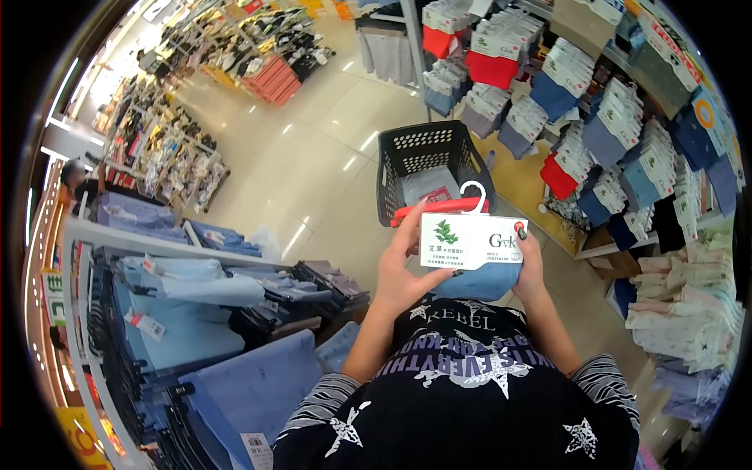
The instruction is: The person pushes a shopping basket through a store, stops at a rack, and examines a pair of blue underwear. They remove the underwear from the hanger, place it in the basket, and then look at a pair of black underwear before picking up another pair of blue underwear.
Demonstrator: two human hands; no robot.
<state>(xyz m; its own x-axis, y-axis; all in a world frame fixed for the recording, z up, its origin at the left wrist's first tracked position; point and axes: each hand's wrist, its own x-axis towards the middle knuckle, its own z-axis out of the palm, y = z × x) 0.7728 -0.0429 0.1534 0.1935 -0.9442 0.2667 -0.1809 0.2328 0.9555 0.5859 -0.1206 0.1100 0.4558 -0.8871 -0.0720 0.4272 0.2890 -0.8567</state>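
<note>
In front of my chest I hold a pair of men's underwear [479, 282], blue cloth under a white card with a green leaf, "Gvk" lettering and a white hook on top. My left hand [398, 265] grips its left side, thumb across the lower part of the card. On the right edge, my right hand [530, 266] is closed around it, thumb near the red dot. Just beyond stands a black shopping basket [392, 176] with a red handle [446, 207], partly hidden by the card. Inside lies a flat grey-white package with a red label [427, 186].
To the right, carded underwear [564, 70] hangs in several rows on a wall rack. Light floral clothes [681, 305] hang lower right. At left a rack holds blue trousers [251, 376] and pale blue garments [168, 309]. Red crates [272, 78] stand across the tiled floor [313, 141].
</note>
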